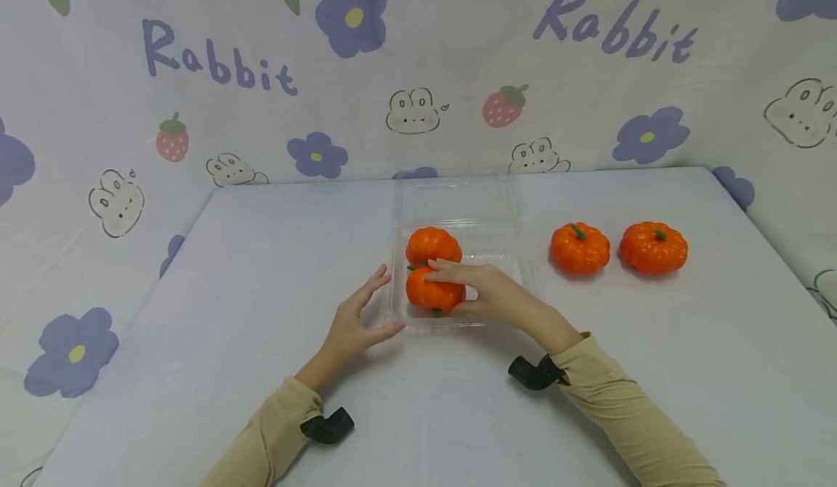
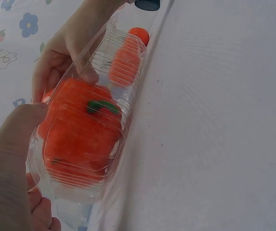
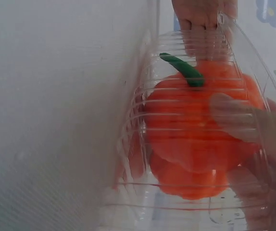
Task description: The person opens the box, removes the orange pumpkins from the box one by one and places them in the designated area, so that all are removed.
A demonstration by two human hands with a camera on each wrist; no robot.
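Head view: right hand (image 1: 493, 291) curled round the near pumpkin (image 1: 433, 292), grip pinching it inside the clear tray (image 1: 516, 265), touching the far pumpkin (image 1: 433, 244). Left hand (image 1: 356, 320) spread, fingers straight, bracing the tray's left wall. Best lowered gently and released only once seated, the brace kept firm. Two spare pumpkins (image 1: 615, 248) well apart to the right; worktop (image 1: 261, 254) open to the left and in front.

Left wrist view: tray wall (image 2: 104, 67) thin and ribbed, likely to flex.

Right wrist view: green stem (image 3: 183, 70) just beside the wall; little room there.
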